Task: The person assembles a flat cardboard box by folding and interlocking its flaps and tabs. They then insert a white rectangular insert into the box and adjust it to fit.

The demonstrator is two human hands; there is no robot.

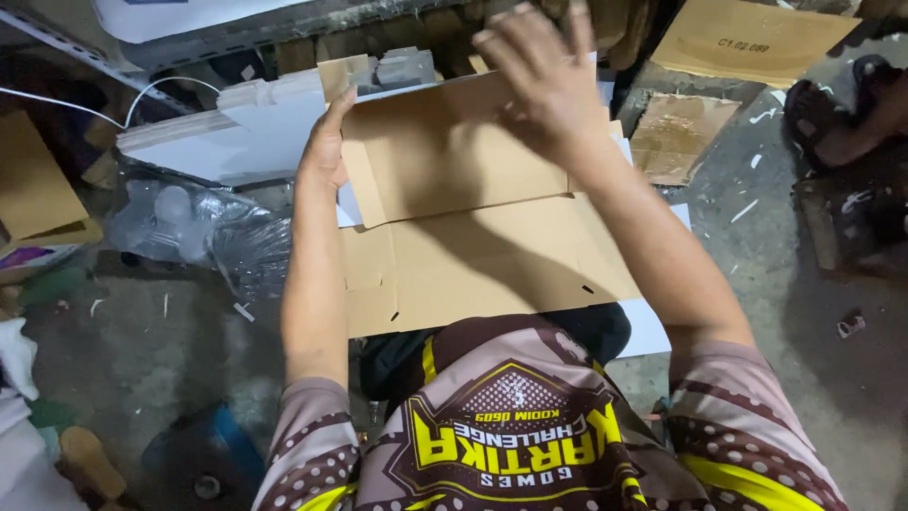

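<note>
A flat brown cardboard box blank (482,255) lies on my lap, its far panel (445,161) folded up toward me. My left hand (326,147) grips the left edge of that raised panel, thumb on the inner face. My right hand (544,80) rests spread over the panel's top right part, fingers apart and pressing on it. White sheets show beneath the blank's edges.
A stack of white flat boards (236,128) lies to the left, with crumpled clear plastic (203,232) below it. More brown cardboard pieces (747,38) lie at the top right on the grey paint-spattered floor (785,265). Another person's sandalled foot (842,104) is at the right edge.
</note>
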